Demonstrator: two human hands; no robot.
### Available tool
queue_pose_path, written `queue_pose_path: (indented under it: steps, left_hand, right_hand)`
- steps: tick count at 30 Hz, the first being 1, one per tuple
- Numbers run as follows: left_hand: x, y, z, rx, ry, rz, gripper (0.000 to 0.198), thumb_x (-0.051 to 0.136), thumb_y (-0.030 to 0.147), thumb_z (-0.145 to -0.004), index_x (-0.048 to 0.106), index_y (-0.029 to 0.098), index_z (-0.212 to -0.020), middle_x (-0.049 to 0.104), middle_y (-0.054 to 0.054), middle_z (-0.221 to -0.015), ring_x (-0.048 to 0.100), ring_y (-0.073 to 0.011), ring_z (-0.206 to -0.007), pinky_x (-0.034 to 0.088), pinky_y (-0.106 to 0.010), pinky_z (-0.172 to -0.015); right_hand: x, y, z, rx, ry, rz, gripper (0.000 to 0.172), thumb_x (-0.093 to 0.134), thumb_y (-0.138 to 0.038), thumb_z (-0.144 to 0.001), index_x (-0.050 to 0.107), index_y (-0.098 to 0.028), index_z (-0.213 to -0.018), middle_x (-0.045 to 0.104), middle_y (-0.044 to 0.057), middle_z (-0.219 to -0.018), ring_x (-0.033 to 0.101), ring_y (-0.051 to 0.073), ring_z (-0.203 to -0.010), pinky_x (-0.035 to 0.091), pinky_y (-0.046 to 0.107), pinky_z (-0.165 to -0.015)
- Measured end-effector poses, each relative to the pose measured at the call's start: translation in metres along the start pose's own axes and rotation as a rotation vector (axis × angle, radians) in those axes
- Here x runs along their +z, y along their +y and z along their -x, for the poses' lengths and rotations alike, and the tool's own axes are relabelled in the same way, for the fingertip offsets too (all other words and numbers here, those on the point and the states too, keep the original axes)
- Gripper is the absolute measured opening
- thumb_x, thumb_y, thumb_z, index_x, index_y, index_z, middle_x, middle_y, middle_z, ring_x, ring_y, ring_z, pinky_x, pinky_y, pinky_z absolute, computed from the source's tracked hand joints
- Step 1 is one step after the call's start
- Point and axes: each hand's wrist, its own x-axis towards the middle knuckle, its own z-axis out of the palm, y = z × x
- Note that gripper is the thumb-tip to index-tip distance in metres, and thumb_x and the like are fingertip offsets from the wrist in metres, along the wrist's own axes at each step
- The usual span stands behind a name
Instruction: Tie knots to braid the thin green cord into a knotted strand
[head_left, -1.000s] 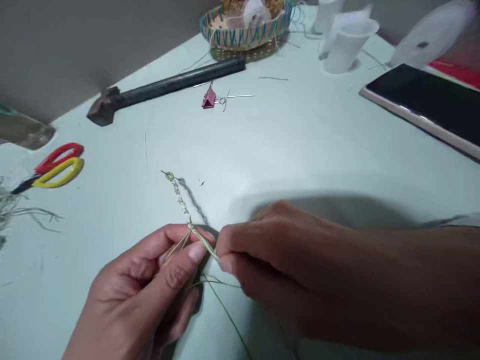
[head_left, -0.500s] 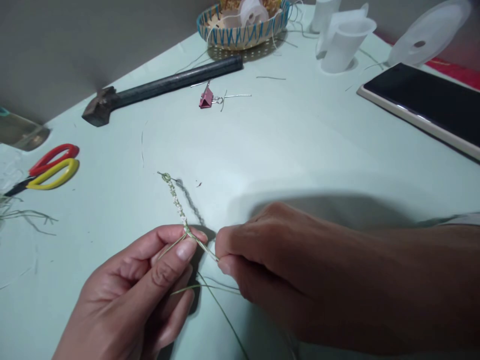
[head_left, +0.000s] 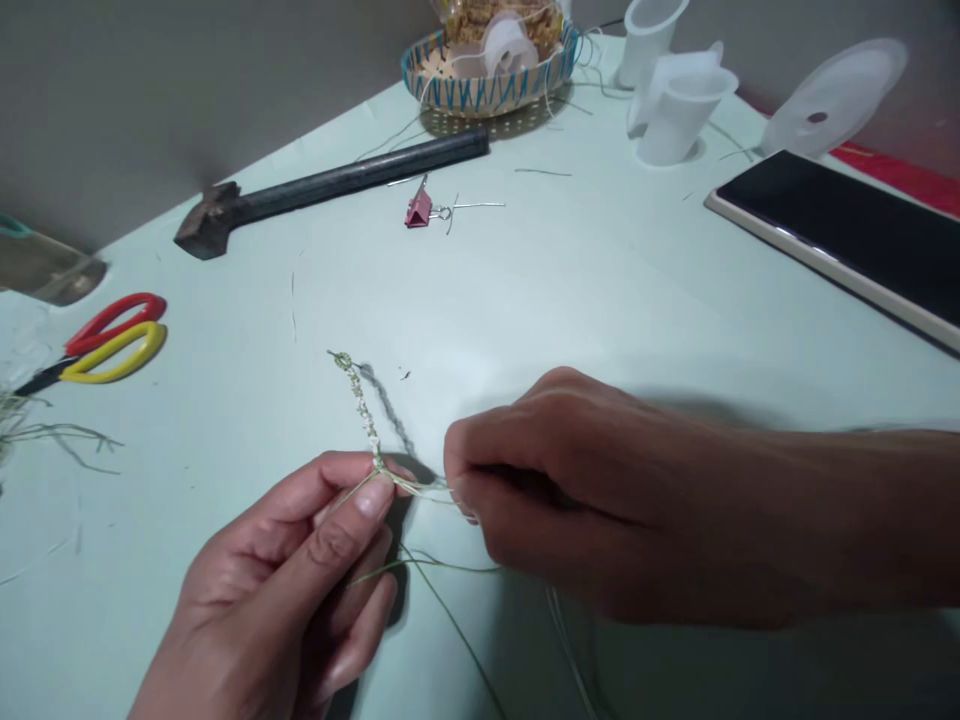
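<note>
My left hand (head_left: 277, 590) pinches the braided grass cord (head_left: 358, 400), my right hand (head_left: 585, 500) grips one strand (head_left: 424, 487); pulling too hard could snap it or loosen the cord.

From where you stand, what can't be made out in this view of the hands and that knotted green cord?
In the head view:
Where the green strands end: hidden by the right hand's fingers.
How the knotted cord is tied: too small to tell.
The cord's lower end: covered by the left hand's thumb.
The woven basket's contents: cut off by the top edge.
The dark tablet's right end: cut off by the right edge.
</note>
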Motion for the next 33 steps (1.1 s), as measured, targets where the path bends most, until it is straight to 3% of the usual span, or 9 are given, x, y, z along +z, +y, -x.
queue_pose_path:
  steps: [7, 12, 17, 22, 25, 29, 33]
  left_hand:
    - [0.002, -0.001, -0.001, -0.006, 0.006, 0.019, 0.032, 0.082, 0.032, -0.06, 0.073, 0.025, -0.089, 0.04, 0.007, -0.039, 0.021, -0.0029, -0.029, 0.024, -0.014, -0.023]
    - [0.001, 0.003, 0.0, -0.001, 0.022, 0.028, 0.024, 0.083, 0.03, -0.058, 0.072, 0.024, -0.079, 0.036, 0.009, -0.038, 0.018, -0.003, -0.03, 0.021, -0.014, -0.022]
    - [0.0, 0.004, 0.002, -0.014, -0.03, -0.014, 0.019, 0.078, 0.036, -0.066, 0.07, 0.021, -0.074, 0.033, 0.009, -0.038, 0.018, -0.0015, -0.029, 0.023, -0.013, -0.025]
    - [0.002, 0.001, 0.001, 0.008, -0.044, 0.004, 0.018, 0.078, 0.033, -0.066, 0.071, 0.024, -0.079, 0.034, 0.009, -0.039, 0.02, -0.003, -0.03, 0.023, -0.014, -0.025]
    - [0.002, 0.0, 0.001, 0.015, -0.042, 0.006, 0.019, 0.077, 0.032, -0.067, 0.071, 0.024, -0.083, 0.036, 0.009, -0.039, 0.021, -0.0031, -0.029, 0.022, -0.014, -0.026]
    - [0.005, 0.0, 0.003, 0.021, -0.039, -0.01, 0.024, 0.08, 0.034, -0.064, 0.07, 0.025, -0.084, 0.045, 0.007, -0.043, 0.024, -0.0024, -0.031, 0.021, -0.013, -0.027]
    - [0.009, 0.0, 0.005, -0.003, 0.031, -0.046, 0.027, 0.08, 0.037, -0.064, 0.07, 0.026, -0.086, 0.038, 0.008, -0.043, 0.027, -0.003, -0.034, 0.024, -0.012, -0.03]
  right_hand:
    - [-0.001, 0.003, 0.0, -0.024, -0.013, 0.047, 0.021, 0.046, -0.018, -0.077, 0.04, -0.017, -0.057, 0.034, -0.008, -0.046, 0.026, 0.005, -0.046, 0.027, 0.018, -0.044]
    - [-0.002, 0.002, 0.0, -0.01, -0.039, 0.041, 0.022, 0.046, -0.017, -0.077, 0.039, -0.017, -0.056, 0.033, -0.008, -0.045, 0.026, 0.005, -0.045, 0.026, 0.018, -0.042]
    - [-0.002, 0.003, -0.001, -0.043, -0.04, 0.07, 0.022, 0.045, -0.017, -0.078, 0.04, -0.017, -0.057, 0.034, -0.007, -0.046, 0.027, 0.005, -0.046, 0.025, 0.019, -0.044]
    - [0.002, 0.006, -0.007, -0.175, 0.179, 0.244, 0.01, 0.05, -0.017, -0.081, 0.06, -0.016, -0.08, 0.051, -0.004, -0.066, 0.037, 0.008, -0.058, 0.03, 0.024, -0.055]
    - [0.006, 0.005, -0.011, -0.203, 0.23, 0.255, 0.017, 0.051, -0.02, -0.084, 0.062, -0.013, -0.094, 0.056, 0.0, -0.08, 0.041, 0.009, -0.065, 0.032, 0.026, -0.059]
    - [0.011, 0.002, -0.015, -0.164, 0.173, 0.206, 0.014, 0.05, -0.02, -0.083, 0.063, -0.015, -0.086, 0.056, -0.002, -0.074, 0.04, 0.009, -0.062, 0.031, 0.025, -0.057]
    - [0.014, 0.002, -0.019, -0.116, 0.201, 0.203, 0.014, 0.05, -0.018, -0.081, 0.061, -0.016, -0.073, 0.056, -0.004, -0.067, 0.041, 0.008, -0.06, 0.03, 0.025, -0.055]
